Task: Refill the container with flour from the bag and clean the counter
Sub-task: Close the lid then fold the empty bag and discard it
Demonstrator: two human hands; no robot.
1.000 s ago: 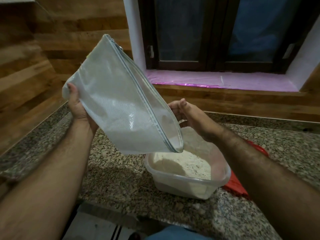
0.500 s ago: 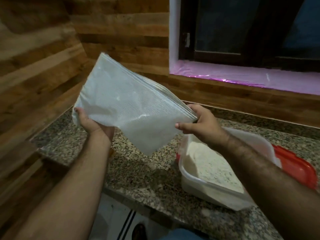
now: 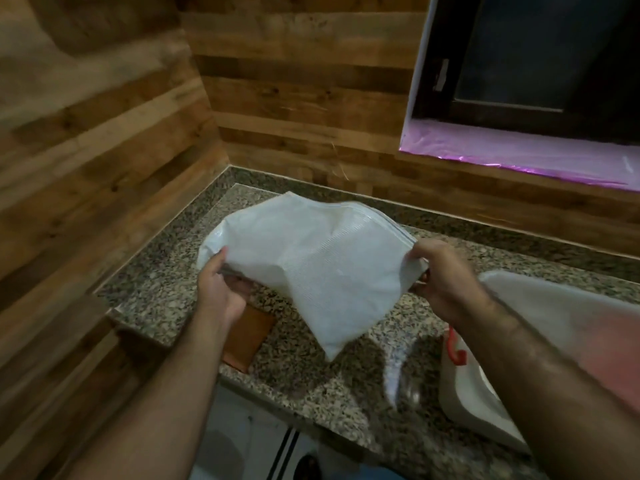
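Though slack, bag [image 3: 311,268] between both grips.

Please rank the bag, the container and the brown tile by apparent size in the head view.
1. Bag, largest.
2. Container, though an arm hides much of it, so its rank against the bag is unsure.
3. Brown tile, smallest.

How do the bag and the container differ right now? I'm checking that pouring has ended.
The bag hangs limp above the counter, gripped by the left hand and right hand; the container rests on the counter untouched. The bag is soft and crumpled; the container is rigid. The bag lies left of the container, not over it. Both are whitish plastic.
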